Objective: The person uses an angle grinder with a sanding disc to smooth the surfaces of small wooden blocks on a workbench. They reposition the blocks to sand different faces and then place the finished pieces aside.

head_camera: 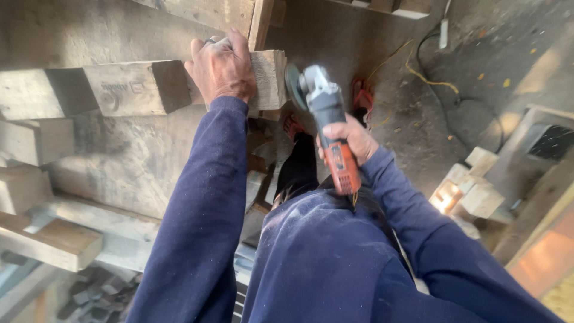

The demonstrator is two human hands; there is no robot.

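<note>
Both hands grip: left hand (222, 67) clasps wooden beam (134, 88), right hand (353, 139) wraps angle grinder (326, 119).

Both arms wear long dark blue sleeves (203, 203) with tiny pale dust specks. The legs wear dark blue trousers (323, 257) too. The left hand (222, 67) has a ring on one finger. The right hand (353, 139) is bare.

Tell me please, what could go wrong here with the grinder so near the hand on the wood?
1. The angle grinder's disc sits at the end of the wooden beam, close to the left hand holding it; a slip might reach the fingers.
2. The right hand alone holds the grinder, so a kick may be harder to control.
</note>
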